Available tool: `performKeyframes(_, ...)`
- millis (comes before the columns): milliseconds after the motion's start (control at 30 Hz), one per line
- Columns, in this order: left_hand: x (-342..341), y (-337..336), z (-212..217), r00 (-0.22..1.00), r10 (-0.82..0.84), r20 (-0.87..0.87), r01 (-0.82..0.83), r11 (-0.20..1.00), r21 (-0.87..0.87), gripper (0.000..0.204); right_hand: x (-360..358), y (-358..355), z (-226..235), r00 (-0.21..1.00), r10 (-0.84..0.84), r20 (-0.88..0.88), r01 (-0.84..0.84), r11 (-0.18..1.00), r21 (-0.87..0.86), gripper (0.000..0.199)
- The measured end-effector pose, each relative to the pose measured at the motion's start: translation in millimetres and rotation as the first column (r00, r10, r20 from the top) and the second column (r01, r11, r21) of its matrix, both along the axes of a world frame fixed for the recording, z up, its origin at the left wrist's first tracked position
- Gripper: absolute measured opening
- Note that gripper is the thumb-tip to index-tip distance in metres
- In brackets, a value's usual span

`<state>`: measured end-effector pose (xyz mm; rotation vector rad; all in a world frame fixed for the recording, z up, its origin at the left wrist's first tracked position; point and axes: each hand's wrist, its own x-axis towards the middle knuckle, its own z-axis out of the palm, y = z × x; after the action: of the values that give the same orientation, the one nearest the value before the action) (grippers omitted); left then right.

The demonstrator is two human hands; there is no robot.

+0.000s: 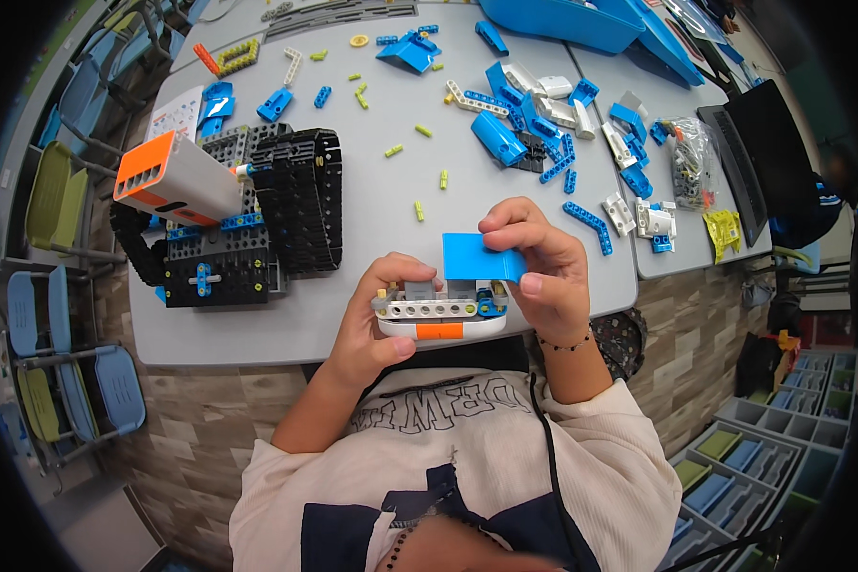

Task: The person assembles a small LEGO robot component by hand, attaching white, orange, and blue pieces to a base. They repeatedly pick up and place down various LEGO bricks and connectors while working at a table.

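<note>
Near the table's front edge, my left hand (379,319) grips the left end of a small assembly (434,313) of white, grey and blue building pieces with an orange-and-white front. My right hand (543,267) pinches a flat blue panel piece (472,257) between thumb and fingers. The panel is above the assembly's right half and hides part of its top; whether the two touch I cannot tell. To the left stands a black tracked vehicle model (248,219) with wide tracks. A white-and-orange box-shaped block (181,181) sits tilted on top of it.
Several lime-green connector pegs (443,179) lie scattered mid-table. Blue and white panels and beams (500,138) are heaped at the right, beside a clear bag of parts (693,162) and a black laptop (734,153). A blue bin (562,24) stands at the back. Chairs (67,334) line the left.
</note>
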<state>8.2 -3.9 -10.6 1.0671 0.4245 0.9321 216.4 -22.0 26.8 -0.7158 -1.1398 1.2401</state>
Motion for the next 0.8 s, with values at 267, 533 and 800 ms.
performKeyframes(267, 1.2, 3.4, -1.4, 1.000, -0.007, -0.007, 0.007, 1.000, -0.025, 0.064, 3.0, 4.8, -2.4, 0.996, 0.088, -0.014, -0.087, 0.996, 0.022, 0.042)
performKeyframes(533, 0.8, 3.0, 0.1, 0.999, 0.035, -0.035, -0.038, 0.997, -0.073, 0.068, 1.8, 5.5, -1.4, 0.997, 0.078, 0.013, -0.080, 0.988, 0.130, 0.043)
performKeyframes(800, 0.6, 2.0, 1.4, 0.993, 0.096, -0.066, -0.101, 0.992, -0.077, 0.068, 4.0, 5.1, 2.1, 0.994, 0.018, 0.110, -0.032, 0.992, 0.125, 0.038)
